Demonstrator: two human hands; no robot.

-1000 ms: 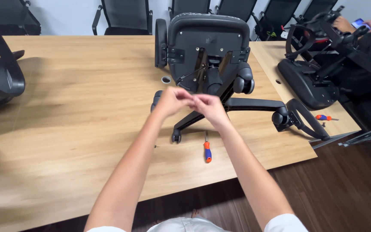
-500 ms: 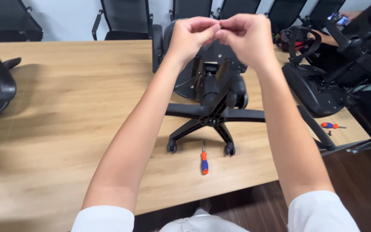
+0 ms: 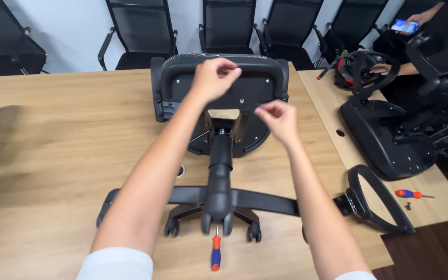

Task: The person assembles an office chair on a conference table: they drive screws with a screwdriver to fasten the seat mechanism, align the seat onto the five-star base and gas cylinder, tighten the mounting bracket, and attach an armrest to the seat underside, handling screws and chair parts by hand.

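Note:
A black office chair lies on the wooden table [image 3: 63,145] with its seat underside [image 3: 250,88] facing me. Its gas column [image 3: 220,166] and star base [image 3: 208,199] point toward me. My left hand [image 3: 211,78] hovers over the seat's top edge, fingers pinched together. My right hand [image 3: 278,119] is lower and to the right, near the mounting plate [image 3: 223,115], its fingertips also pinched. Whether either hand holds something small is not visible. An orange and blue screwdriver [image 3: 215,252] lies by the front table edge, below the base.
A loose black armrest [image 3: 377,199] lies at the right table edge. Another chair seat [image 3: 390,140], a second screwdriver [image 3: 409,194] and small screws sit on the adjoining table. Another person's hand [image 3: 382,67] rests there, and one holds a phone [image 3: 405,25]. Black chairs [image 3: 141,31] line the wall.
My hands were together in front of me; they have come apart, the left staying high over the seat and the right dropping toward the mounting plate.

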